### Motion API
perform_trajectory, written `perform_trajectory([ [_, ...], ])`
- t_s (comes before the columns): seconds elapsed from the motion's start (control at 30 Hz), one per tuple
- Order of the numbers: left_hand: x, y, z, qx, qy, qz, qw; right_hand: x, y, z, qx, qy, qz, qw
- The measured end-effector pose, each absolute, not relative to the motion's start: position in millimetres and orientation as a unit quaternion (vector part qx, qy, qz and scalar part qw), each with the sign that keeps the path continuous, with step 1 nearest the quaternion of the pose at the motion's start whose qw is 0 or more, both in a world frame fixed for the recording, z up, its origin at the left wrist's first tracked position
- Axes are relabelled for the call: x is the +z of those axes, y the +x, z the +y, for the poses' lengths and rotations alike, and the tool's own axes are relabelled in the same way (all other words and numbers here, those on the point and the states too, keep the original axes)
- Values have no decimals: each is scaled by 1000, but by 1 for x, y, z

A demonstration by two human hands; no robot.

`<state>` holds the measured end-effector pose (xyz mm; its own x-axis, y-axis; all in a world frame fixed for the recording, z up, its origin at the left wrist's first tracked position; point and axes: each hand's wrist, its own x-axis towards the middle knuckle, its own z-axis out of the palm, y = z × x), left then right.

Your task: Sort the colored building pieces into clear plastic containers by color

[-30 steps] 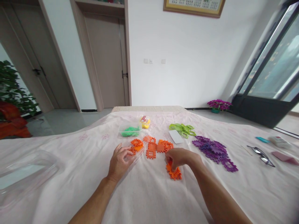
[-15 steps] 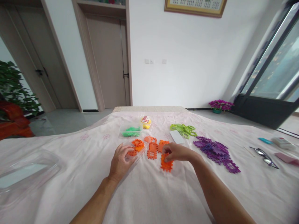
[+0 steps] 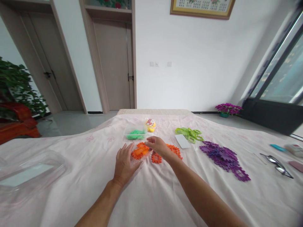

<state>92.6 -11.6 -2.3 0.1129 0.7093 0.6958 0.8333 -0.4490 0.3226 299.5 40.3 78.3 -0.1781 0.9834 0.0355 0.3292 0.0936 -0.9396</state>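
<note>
My left hand [image 3: 124, 162] lies flat on the pink cloth, fingers stretched and touching the near side of a small clear box [image 3: 139, 152] with orange plastic pieces in it. My right hand [image 3: 157, 145] reaches left across the loose orange interlocking pieces [image 3: 175, 149], its fingers bunched together just over the clear box. What those fingers hold is hidden. One orange piece [image 3: 156, 157] lies flat under my right wrist.
Behind the hands stand a clear box of green pieces [image 3: 135, 134] and a yellow item [image 3: 151, 125]. Light-green pieces [image 3: 189, 133], a white card [image 3: 183, 141] and a purple pile [image 3: 224, 157] lie right. Glasses [image 3: 276, 162] sit far right, a large clear tub [image 3: 30, 171] left.
My right hand lifted an orange piece from the cloth in front of me and swung left to the clear box. My left hand stayed at the box, its fingers now flatter.
</note>
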Motion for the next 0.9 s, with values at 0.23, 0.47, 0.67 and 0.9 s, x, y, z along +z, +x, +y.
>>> perform_trajectory([
  [0.23,8,97,-18,-364,-797,-475,82,74,345,49,184,-608,-684,358],
  [0.47,13,102,-22,-365,-780,-499,92,55,357,30,36,-610,-769,189],
  [0.67,10,100,-21,-375,-770,-502,120,43,346,19,-9,-544,-826,149],
  [0.9,11,98,-22,-389,-764,-497,133,40,344,14,-2,-522,-835,173],
])
